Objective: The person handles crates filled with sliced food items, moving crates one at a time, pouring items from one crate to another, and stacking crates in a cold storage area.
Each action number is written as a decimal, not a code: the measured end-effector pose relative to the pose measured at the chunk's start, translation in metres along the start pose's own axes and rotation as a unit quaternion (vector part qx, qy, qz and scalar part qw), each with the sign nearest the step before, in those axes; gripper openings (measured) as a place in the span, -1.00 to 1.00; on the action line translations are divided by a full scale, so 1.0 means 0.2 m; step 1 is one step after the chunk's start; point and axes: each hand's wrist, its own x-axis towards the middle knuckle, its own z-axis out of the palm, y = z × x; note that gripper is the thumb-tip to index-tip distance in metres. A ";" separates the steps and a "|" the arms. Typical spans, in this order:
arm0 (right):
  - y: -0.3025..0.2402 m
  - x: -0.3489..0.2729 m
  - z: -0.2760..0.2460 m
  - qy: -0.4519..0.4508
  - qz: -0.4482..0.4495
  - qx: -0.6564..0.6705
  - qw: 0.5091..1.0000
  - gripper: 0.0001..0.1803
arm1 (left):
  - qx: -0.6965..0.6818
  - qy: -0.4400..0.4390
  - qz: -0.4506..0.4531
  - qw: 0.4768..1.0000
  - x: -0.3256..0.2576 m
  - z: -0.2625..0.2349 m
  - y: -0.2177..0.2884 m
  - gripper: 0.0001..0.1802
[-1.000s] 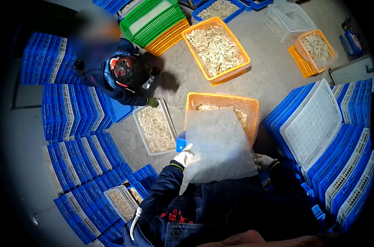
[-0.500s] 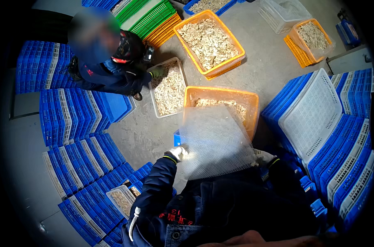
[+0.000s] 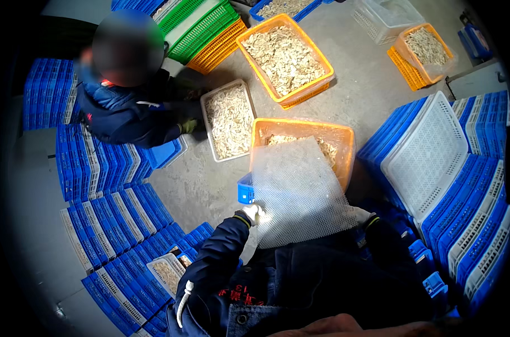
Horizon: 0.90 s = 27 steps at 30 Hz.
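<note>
Three orange crates (image 3: 286, 59) (image 3: 423, 53) (image 3: 345, 146) of pale pieces, one white tray (image 3: 228, 119) of the same, one white mesh sheet (image 3: 297, 194), two gloved hands (image 3: 252, 213) (image 3: 360, 215), one nearby person (image 3: 131, 106), and many stacked blue trays (image 3: 109, 163).

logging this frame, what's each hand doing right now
Left hand: gloved, closed on the left edge of the white mesh sheet.
Right hand: gloved, at the sheet's right edge, mostly hidden behind it; grip cannot be told.

White perforated tray (image 3: 300, 191), orange crate (image 3: 345, 140) (blue crates (image 3: 114, 163) around)
</note>
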 end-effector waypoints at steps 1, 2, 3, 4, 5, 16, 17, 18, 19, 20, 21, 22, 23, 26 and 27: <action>-0.05 -0.07 0.03 0.026 0.025 0.074 0.997 -0.44 | 0.076 -0.015 0.025 0.997 0.06 0.03 0.13 -0.89; -0.09 -0.07 0.07 0.038 -0.036 -0.071 0.996 -0.45 | 0.400 -0.016 0.132 0.907 0.04 0.04 0.27 -0.90; -0.12 -0.12 0.14 0.063 -0.099 -0.213 0.970 -0.47 | 0.380 0.007 0.132 0.915 0.00 0.12 0.57 -0.89; -0.21 -0.13 0.18 0.060 -0.153 -0.367 0.915 -0.48 | 0.222 0.058 0.106 0.968 -0.03 0.07 0.35 -0.84; -0.12 -0.09 0.03 0.071 -0.118 -0.115 0.984 -0.52 | 0.433 0.009 0.057 0.900 -0.09 0.11 0.74 -0.78; -0.60 -0.77 -0.12 0.170 -0.308 0.008 0.936 -0.54 | -0.122 0.043 0.243 0.961 0.35 0.72 1.81 -0.35; -0.47 -0.84 -0.34 0.315 -0.385 -0.162 0.852 -0.57 | -0.112 0.029 0.281 0.953 0.48 0.86 1.90 -0.36; -0.38 -0.86 -0.51 0.434 -0.441 -0.316 0.719 -0.60 | -0.097 0.025 0.318 0.943 0.59 0.99 1.98 -0.36; -0.40 -0.92 -0.53 0.507 -0.434 -0.211 0.714 -0.61 | -0.055 0.000 0.317 0.947 0.67 1.11 2.09 -0.33; -0.38 -1.00 -0.55 0.576 -0.415 -0.100 0.698 -0.63 | 0.003 -0.010 0.283 0.959 0.72 1.25 2.19 -0.29; -0.25 -1.11 -0.73 0.641 -0.374 -0.066 0.667 -0.63 | 0.061 -0.041 0.255 0.964 0.77 1.45 2.32 -0.25; -0.09 -1.23 -0.90 0.708 -0.325 -0.033 0.626 -0.63 | 0.135 -0.059 0.198 0.969 0.81 1.65 2.41 -0.19; -0.11 -1.18 -0.94 0.747 -0.339 0.004 0.572 -0.61 | 0.204 -0.060 0.178 0.961 0.92 1.75 2.40 -0.16; 0.14 -1.07 -1.42 0.823 -0.164 0.037 0.543 -0.57 | 0.372 -0.069 0.184 0.907 1.22 1.90 2.24 -0.14; 0.18 -0.98 -1.56 0.822 -0.124 -0.004 0.556 -0.57 | 0.332 -0.066 0.193 0.921 1.27 1.86 2.14 -0.16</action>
